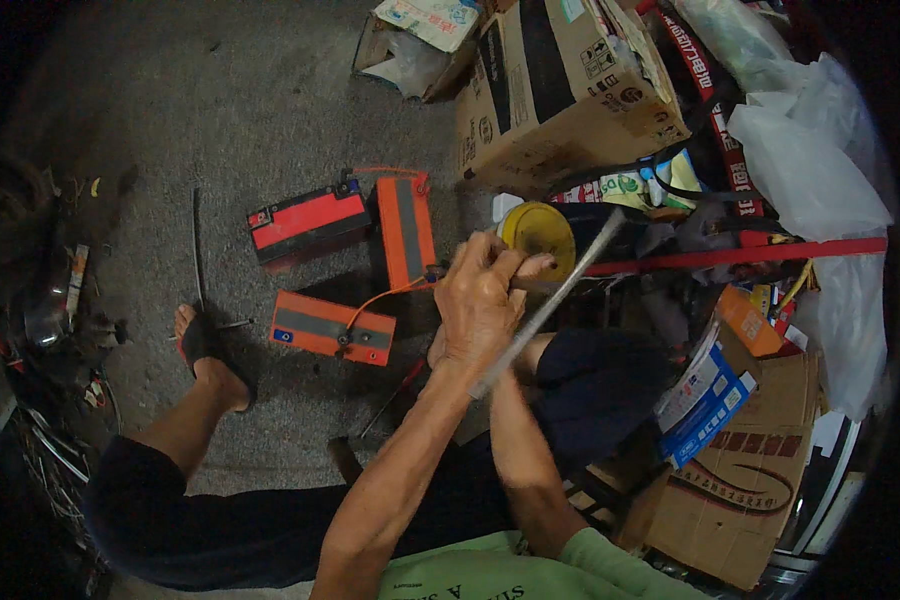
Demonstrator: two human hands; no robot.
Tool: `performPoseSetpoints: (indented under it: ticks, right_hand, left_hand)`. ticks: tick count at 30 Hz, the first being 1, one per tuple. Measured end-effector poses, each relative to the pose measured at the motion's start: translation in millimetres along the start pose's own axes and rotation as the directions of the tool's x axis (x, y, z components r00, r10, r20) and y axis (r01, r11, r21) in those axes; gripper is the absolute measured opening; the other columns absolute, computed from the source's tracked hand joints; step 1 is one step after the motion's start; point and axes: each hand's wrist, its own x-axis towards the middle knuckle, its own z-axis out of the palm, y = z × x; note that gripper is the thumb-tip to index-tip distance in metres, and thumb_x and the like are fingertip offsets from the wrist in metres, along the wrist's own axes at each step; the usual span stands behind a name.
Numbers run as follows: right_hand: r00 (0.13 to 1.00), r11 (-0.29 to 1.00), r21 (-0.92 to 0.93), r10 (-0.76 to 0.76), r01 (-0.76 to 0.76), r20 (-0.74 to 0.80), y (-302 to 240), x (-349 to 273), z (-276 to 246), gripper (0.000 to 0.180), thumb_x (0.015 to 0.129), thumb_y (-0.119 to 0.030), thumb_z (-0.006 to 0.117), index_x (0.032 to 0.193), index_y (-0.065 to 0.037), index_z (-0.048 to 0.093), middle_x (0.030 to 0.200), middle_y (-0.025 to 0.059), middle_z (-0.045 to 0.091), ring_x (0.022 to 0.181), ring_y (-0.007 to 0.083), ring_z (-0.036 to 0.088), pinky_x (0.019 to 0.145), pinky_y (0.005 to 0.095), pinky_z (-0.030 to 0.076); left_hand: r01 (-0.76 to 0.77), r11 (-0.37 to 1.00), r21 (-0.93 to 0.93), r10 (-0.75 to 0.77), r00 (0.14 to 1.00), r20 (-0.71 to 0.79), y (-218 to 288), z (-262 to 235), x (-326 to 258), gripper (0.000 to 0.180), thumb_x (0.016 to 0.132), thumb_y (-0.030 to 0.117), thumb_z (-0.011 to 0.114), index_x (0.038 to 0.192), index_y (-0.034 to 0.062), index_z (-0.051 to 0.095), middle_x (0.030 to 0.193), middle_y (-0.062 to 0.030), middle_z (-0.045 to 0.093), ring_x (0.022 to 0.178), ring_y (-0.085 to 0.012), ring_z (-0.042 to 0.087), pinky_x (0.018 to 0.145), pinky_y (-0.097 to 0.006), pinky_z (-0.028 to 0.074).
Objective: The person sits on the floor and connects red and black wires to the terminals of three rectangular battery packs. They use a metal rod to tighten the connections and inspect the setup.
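Note:
My left hand (478,305) is raised in front of me with its fingers curled and thumb pressed to the forefinger. A long flat grey metal strip (570,275) runs slantwise from beside the thumb down across my wrist, and the hand seems to grip it. My right hand (436,350) is almost wholly hidden under the left one, so its grasp cannot be seen. Just beyond the hands, three orange-and-black batteries (332,326) lie on the grey floor (270,110). A thin orange wire (385,295) links them. A yellow round lid (538,232) sits behind my fingers.
A big cardboard box (560,90) stands at the back, with white plastic bags (810,170) and a red strap (730,257) to the right. More cartons (735,500) crowd the right side. My sandalled foot (202,345) rests left of the batteries, near a wheel and scrap (40,330).

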Motion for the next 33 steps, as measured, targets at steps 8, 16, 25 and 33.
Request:
performPoseSetpoints:
  ticks: [8, 16, 25, 33]
  right_hand:
    - [0.997, 0.994, 0.089, 0.073, -0.070, -0.031, -7, 13, 13, 0.030, 0.083, -0.028, 0.070, 0.102, -0.004, 0.068, 0.092, 0.0155, 0.071, 0.087, 0.0306, 0.069, 0.076, 0.0414, 0.052]
    - [0.996, 0.991, 0.114, 0.082, -0.077, -0.038, -10, 20, 19, 0.029, 0.083, -0.026, 0.070, 0.101, -0.004, 0.069, 0.092, 0.0160, 0.071, 0.087, 0.0313, 0.069, 0.076, 0.0415, 0.052]
    - [0.995, 0.990, 0.120, 0.086, -0.080, -0.051, -13, 29, 27, 0.028, 0.082, -0.025, 0.071, 0.099, -0.003, 0.070, 0.092, 0.0165, 0.071, 0.087, 0.0320, 0.069, 0.076, 0.0416, 0.052]
    - [0.981, 0.939, 0.286, 0.185, -0.193, 0.054, -20, 43, 36, 0.027, 0.079, -0.021, 0.073, 0.098, -0.002, 0.070, 0.091, 0.0151, 0.072, 0.085, 0.0290, 0.069, 0.075, 0.0393, 0.052]
  left_hand:
    - [0.049, 0.993, 0.103, -0.062, 0.990, 0.127, 10, -5, -9, 0.050, 0.075, 0.001, 0.058, 0.124, 0.0101, 0.056, 0.108, -0.0139, 0.061, 0.114, -0.0361, 0.057, 0.093, -0.060, 0.041]
    - [-0.103, 0.982, 0.157, 0.103, 0.995, 0.009, -5, 3, -17, 0.037, 0.080, 0.008, 0.060, 0.116, 0.0121, 0.059, 0.099, -0.0071, 0.064, 0.102, -0.0336, 0.064, 0.083, -0.063, 0.045]
    - [-0.127, 0.948, 0.291, 0.147, 0.988, -0.048, 0, -17, -2, 0.020, 0.071, 0.009, 0.075, 0.089, 0.0084, 0.065, 0.078, -0.0078, 0.054, 0.075, -0.0268, 0.062, 0.061, -0.041, 0.051]
    - [0.121, 0.986, 0.114, -0.103, 0.982, -0.157, -9, -49, 6, 0.022, 0.091, 0.017, 0.073, 0.079, 0.0015, 0.062, 0.070, -0.0063, 0.059, 0.062, -0.0095, 0.056, 0.057, -0.029, 0.046]
